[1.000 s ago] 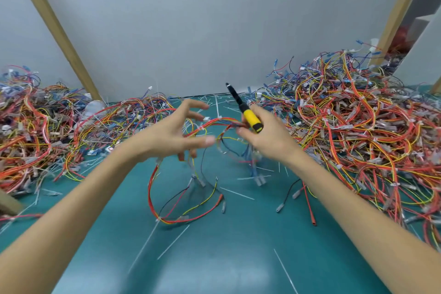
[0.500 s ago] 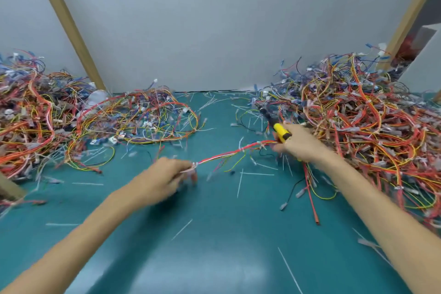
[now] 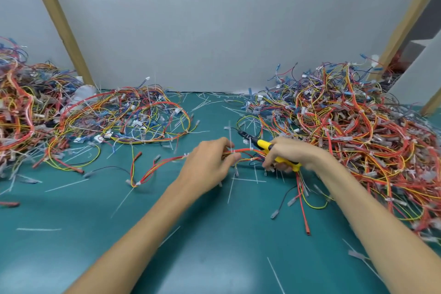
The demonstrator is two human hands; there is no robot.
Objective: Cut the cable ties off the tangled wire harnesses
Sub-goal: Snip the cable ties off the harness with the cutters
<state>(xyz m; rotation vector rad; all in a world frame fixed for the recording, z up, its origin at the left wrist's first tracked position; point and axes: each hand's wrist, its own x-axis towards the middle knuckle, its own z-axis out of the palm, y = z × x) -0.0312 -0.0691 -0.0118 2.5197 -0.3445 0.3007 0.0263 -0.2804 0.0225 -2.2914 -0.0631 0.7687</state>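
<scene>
Between left hand point(image 3: 207, 166) and right hand point(image 3: 294, 152), harness point(image 3: 244, 150), cutters point(image 3: 264, 143)

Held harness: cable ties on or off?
On: at least one white cable tie wraps the harness between left hand and right hand, which grips the yellow cutters.

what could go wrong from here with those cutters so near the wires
1. The yellow cutters in the right hand lie against the held harness; the blades could nick a wire instead of the cable tie.
2. The left hand pinches the harness close to the cutter tip, so a finger could get caught.
3. Its loose ends lie beside the right wire pile and could snag.
</scene>
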